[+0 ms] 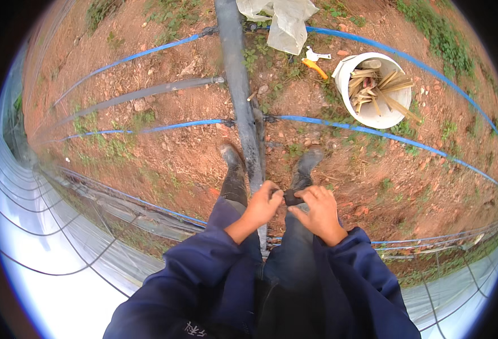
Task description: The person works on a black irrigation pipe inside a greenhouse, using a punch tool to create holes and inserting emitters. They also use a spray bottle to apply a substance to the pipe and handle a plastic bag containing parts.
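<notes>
Navy long-sleeved jacket (172, 296) — small white marking (195, 330) in front — over faded blue trousers (296, 243) and dark, dirt-smeared boots (308, 163).

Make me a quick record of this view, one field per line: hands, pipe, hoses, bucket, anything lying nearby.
Right hand: appears to pinch a small black piece
Left hand: fingers curled beside it, grip unclear
Pipe: thick, dark grey, running between the boots
Hoses: blue, both sides of the pipe
Bucket: white, right of the pipe, holding wooden sticks
Nearby: yellow item, pale plastic sheet
</notes>
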